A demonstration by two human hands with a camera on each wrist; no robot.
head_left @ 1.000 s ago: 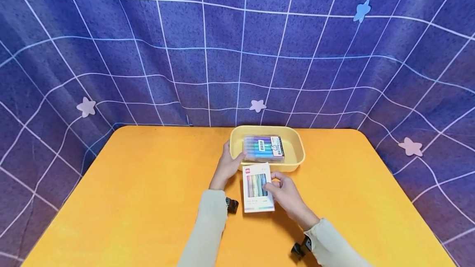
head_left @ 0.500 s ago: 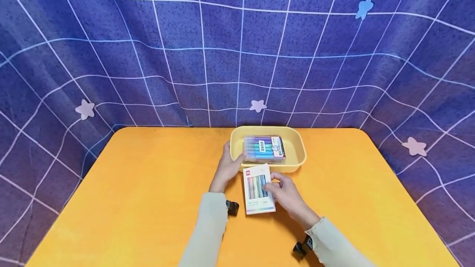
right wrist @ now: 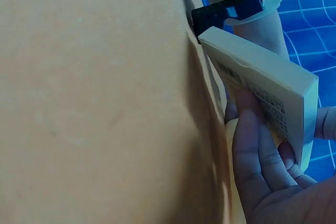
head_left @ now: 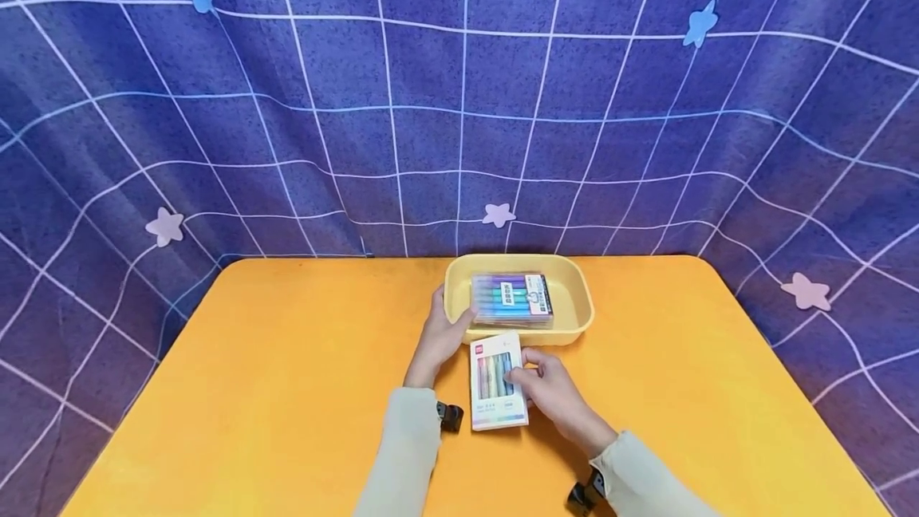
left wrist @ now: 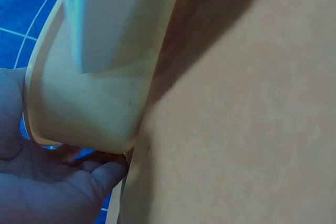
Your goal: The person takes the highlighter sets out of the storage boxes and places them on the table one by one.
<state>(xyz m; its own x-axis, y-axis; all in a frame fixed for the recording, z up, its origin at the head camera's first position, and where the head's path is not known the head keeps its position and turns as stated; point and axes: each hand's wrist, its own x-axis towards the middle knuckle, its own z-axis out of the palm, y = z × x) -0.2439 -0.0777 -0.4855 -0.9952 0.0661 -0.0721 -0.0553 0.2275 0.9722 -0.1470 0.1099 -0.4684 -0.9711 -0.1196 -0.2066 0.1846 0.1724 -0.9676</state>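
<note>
Blue curtain [head_left: 402, 142], cloth printed with a pale grid and stars, hangs beyond the tray [head_left: 577, 329]. Table [head_left: 287, 357]: orange and smooth, bearing the tray near its far edge. Pale sleeves [head_left: 398, 445] enter from the tray's near side, a black camera [head_left: 451, 418] at each wrist. Tray: shallow, yellow, apparently plastic, an oblong with rounded corners, its long axis running left to right. Left hand [head_left: 438, 337]: at the tray's left end, thumb over the rim, fingers curled beneath, gripping it. Right hand [head_left: 560, 401]: on the tray's near side, right of its middle, partly closed, pinching the box [head_left: 495, 413] between thumb in front and fingers behind. Box: white, flat, sharp-edged, probably card, its window showing coloured pens; it is held tilted just before the tray's near wall, long axis pointing toward the tray and across the tray's own. Contact with that wall cannot be judged. Pack [head_left: 502, 297]: clear, glossy, filled with blue, green and purple pens, lying inside the tray, left of centre.
</note>
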